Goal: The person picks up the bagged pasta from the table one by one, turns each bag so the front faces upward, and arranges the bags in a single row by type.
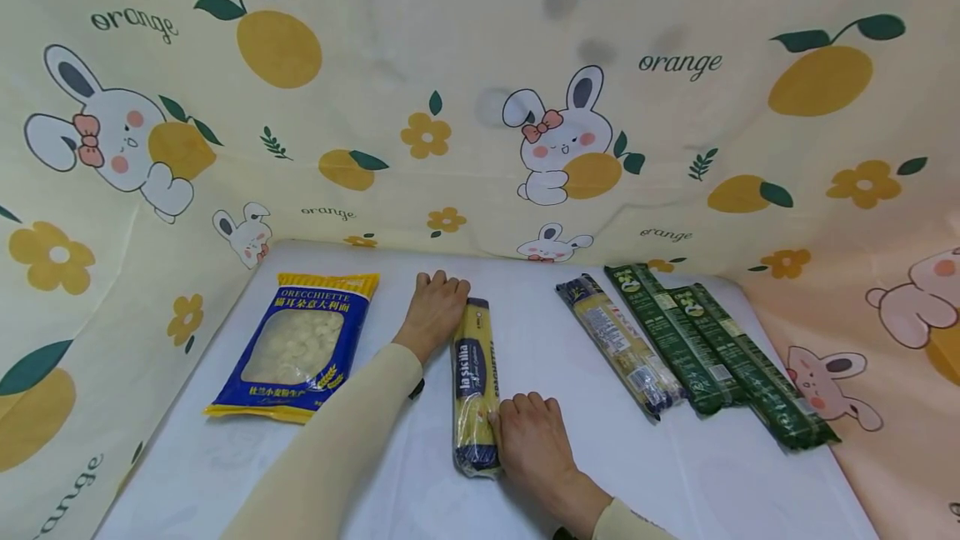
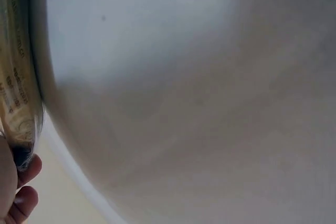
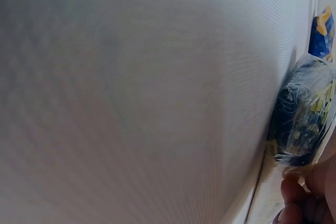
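Observation:
A yellow and dark-blue spaghetti pack (image 1: 474, 382) lies lengthwise on the white table between my hands. Its far end is pinched by my left hand (image 1: 433, 313), which comes from the left side. In the left wrist view, fingers (image 2: 29, 169) show around the end of the pack (image 2: 16, 77). Near the close end, my right hand (image 1: 536, 444) has curled fingers and grips the pack's right edge. The right wrist view shows the wrapped end of the spaghetti pack (image 3: 304, 114) above the bent fingers (image 3: 291, 190); part of this grip is hidden.
A blue and yellow orecchiette bag (image 1: 296, 344) lies on the left of the white table (image 1: 405, 490). To the right are another yellow pasta pack (image 1: 618, 344) and two long green packs (image 1: 675, 340) (image 1: 750, 365). A patterned cloth (image 1: 465, 48) rises behind and at both sides.

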`<state>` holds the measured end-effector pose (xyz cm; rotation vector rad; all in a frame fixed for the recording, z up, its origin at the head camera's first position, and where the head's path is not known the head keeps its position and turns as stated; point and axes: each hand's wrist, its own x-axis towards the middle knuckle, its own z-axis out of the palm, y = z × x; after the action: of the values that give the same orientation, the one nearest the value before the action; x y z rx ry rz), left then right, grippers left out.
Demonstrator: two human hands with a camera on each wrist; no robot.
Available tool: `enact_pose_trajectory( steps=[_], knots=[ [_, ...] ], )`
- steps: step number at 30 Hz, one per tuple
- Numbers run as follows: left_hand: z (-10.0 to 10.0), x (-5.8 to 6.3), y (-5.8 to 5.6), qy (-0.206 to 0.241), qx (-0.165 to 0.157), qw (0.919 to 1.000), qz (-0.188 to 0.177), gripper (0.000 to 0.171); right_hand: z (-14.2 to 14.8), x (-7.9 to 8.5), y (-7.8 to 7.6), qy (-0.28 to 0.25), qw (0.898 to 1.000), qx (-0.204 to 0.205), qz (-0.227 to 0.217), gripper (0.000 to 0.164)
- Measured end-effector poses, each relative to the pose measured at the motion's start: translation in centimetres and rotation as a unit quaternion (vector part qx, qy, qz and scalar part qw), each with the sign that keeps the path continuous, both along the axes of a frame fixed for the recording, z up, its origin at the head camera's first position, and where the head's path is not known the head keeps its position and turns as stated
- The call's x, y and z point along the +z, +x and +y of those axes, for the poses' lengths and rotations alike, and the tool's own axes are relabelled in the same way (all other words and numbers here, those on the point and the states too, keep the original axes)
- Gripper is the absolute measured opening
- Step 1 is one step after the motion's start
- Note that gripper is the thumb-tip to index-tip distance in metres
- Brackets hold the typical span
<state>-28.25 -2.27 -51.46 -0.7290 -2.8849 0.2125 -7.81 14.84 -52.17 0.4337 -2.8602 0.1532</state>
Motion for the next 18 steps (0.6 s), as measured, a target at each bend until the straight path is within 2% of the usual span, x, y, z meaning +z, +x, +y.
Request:
enact_pose_trajectory(
  steps=[7, 11, 18],
  knots=[
    [-0.27, -0.07, 0.35, 0.015, 0.0, 0.9999, 0.004, 0.022, 0.04, -0.06, 0.1, 0.0, 1.0, 0.006, 0.013, 0.038],
    [-0.4, -0.01, 0.55, 0.016, 0.004, 0.9998, -0.007, 0.022, 0.08, 0.01, 0.11, -0.001, 1.0, 0.01, 0.024, 0.038],
    [-0.47, 0.32, 0.95, 0.011, 0.011, 0.999, -0.041, 0.029, 0.46, 0.44, -0.11, -0.002, 1.0, 0.002, -0.003, 0.036]
  ],
)
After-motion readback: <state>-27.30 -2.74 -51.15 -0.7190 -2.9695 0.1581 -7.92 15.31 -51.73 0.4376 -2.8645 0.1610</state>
